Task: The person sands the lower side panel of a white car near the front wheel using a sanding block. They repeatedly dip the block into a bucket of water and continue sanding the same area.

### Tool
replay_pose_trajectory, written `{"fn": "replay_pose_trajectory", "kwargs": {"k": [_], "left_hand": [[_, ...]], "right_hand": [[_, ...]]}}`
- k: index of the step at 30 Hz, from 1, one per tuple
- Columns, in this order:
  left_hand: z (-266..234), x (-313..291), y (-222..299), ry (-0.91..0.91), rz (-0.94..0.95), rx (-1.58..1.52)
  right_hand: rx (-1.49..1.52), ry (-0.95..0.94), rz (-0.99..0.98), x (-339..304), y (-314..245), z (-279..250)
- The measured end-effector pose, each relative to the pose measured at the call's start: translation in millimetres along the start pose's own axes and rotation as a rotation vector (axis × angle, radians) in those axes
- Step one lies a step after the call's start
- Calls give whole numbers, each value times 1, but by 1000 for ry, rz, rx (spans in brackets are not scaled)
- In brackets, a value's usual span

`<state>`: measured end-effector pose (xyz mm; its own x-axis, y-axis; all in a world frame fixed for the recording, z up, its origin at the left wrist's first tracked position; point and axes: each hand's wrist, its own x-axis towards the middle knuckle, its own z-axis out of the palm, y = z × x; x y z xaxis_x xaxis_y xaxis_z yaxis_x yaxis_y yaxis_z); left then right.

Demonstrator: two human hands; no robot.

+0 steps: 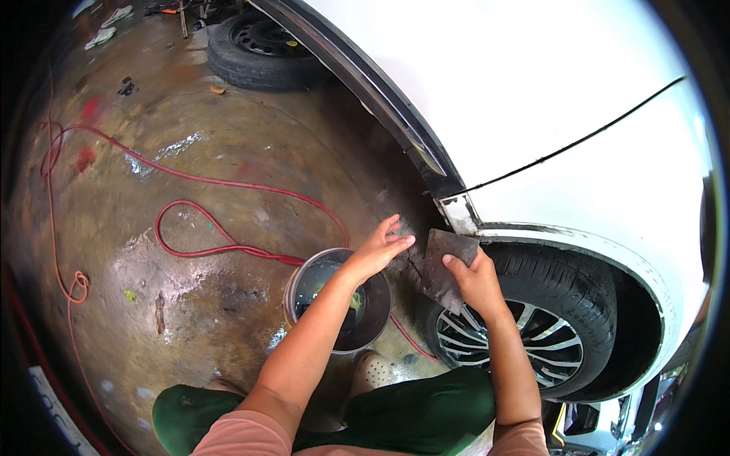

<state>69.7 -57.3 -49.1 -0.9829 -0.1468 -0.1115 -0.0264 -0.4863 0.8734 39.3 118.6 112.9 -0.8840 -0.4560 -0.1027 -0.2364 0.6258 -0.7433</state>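
My right hand (pixel 476 283) grips a dark grey rectangular sheet (pixel 447 257) that looks like sandpaper, thumb on top and fingers behind it. The sheet is in front of the rear edge of a white car's sill (pixel 458 210), by the front of the wheel arch; whether it touches the car cannot be told. My left hand (pixel 376 252) is empty, its fingers apart, reaching past the far rim of a metal bucket (pixel 377 310). Water and a yellow-green item (pixel 356 301) are inside the bucket, partly hidden by my left forearm.
The car's wheel (pixel 525 342) stands close on the right, below the white body panel (pixel 563 190). A red hose (pixel 220 181) loops over the wet floor to the left and passes near the bucket. Another tyre (pixel 251 72) lies at the far side. My clog (pixel 372 372) is beside the bucket.
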Motion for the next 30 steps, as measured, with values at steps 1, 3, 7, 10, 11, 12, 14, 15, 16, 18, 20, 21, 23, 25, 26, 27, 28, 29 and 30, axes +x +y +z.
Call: {"fn": "replay_pose_trajectory", "kwargs": {"k": [1,3,7,10,11,12,14,15,16,18,20,21,23,25,26,27,28,29,30], "left_hand": [[-2,-2,5,-58,10,-63],[-12,-6,9,-172,30,-189],[-19,-5,12,-312,22,-192],[-10,-7,12,-282,27,-212],[-10,-7,13,-283,37,-202],[-10,-6,13,-285,48,-194],[-11,-3,12,-239,33,-291],[-14,1,8,-188,11,-396],[-18,4,4,-137,-11,-501],[-36,18,-2,25,59,-539],[-45,21,-5,315,118,62],[-43,17,-4,518,178,622],[-38,15,0,726,271,1085],[-23,21,8,761,364,876],[-13,23,11,751,378,828],[3,26,18,617,373,606],[12,23,22,496,354,395],[22,21,25,373,331,185],[33,17,22,446,480,268]], "right_hand": [[-20,17,-11,1,-1,1],[-78,13,-43,3,0,4],[-15,-33,-26,7,2,9],[89,-77,12,8,1,12],[123,-94,23,7,0,13],[128,-130,45,6,-1,12],[138,-198,90,4,-3,9],[108,-255,111,2,-5,8],[79,-311,132,-1,-7,8],[-61,-328,137,-7,-7,6],[-185,-199,61,-12,-13,4],[-256,-131,20,-14,-20,3],[-358,-23,-11,-16,-36,5],[-459,82,-63,-17,-51,4],[-507,128,-98,-16,-57,4],[-561,194,-125,-17,-64,-1],[-624,228,-176,-15,-72,1],[-669,241,-174,-12,-75,2],[-710,248,-175,-8,-78,4]]}}
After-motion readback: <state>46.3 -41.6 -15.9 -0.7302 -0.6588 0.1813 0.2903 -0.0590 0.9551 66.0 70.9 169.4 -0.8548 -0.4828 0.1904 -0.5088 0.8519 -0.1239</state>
